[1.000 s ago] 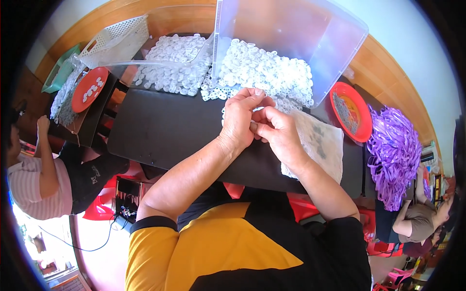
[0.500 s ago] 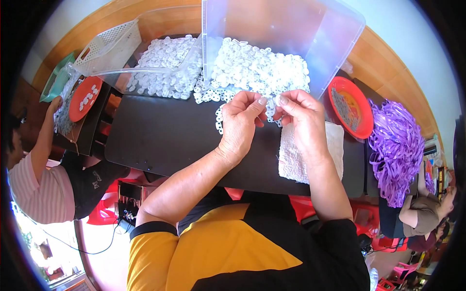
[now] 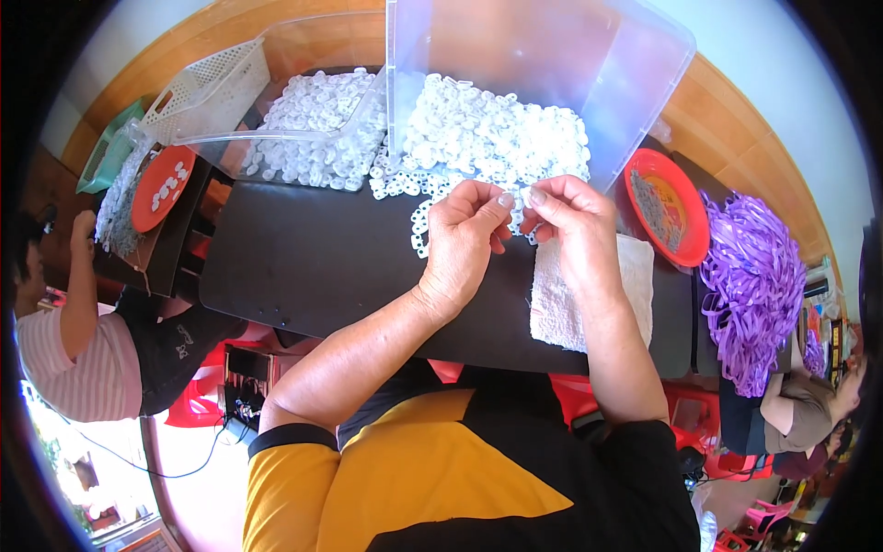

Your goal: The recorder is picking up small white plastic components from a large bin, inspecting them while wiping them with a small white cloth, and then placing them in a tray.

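Dark tabletop (image 3: 303, 248) is stretching below the action, and a small white piece (image 3: 526, 195) is showing right at the tips of the right hand (image 3: 581, 225)! That hand is pinching it above the table; the left hand (image 3: 462, 225) is hovering just beside, fingers curling, though whether it's gripping anything, I cannot tell. Good handling is probably calling for a light pinch and steady wrists. Loose white pieces (image 3: 421, 221) are lying beyond, a pale cloth (image 3: 556, 308) is lying beneath the right forearm, and a red bowl (image 3: 696, 225) is sitting farther right.
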`<state>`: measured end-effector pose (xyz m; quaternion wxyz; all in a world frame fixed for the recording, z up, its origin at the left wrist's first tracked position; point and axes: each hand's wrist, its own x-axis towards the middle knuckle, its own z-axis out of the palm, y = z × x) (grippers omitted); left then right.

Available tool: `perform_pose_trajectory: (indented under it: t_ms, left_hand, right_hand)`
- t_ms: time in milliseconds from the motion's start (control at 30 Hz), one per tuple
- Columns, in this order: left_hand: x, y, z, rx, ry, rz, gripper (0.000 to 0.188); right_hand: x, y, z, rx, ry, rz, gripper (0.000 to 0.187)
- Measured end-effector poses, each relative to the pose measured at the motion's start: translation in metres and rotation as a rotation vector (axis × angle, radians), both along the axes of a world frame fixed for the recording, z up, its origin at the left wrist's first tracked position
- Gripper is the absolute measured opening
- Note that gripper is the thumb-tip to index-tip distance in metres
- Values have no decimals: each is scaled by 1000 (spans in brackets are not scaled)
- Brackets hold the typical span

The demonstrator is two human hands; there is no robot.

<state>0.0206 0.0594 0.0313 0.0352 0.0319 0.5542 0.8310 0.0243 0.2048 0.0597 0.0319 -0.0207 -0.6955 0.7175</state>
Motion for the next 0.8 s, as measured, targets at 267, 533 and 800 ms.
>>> perform_pose_trajectory:
  t_ms: [267, 533, 800]
  left_hand:
    - [0, -1, 0, -14, -11, -8, 14]
    - [0, -2, 5, 77, -19, -82, 13]
    - [-1, -2, 7, 47, -9, -131, 12]
  right_hand:
    - [1, -4, 0, 12, 14, 2, 12]
    - [1, -4, 1, -31, 26, 29, 12]
    - [1, 5, 4, -61, 25, 36, 13]
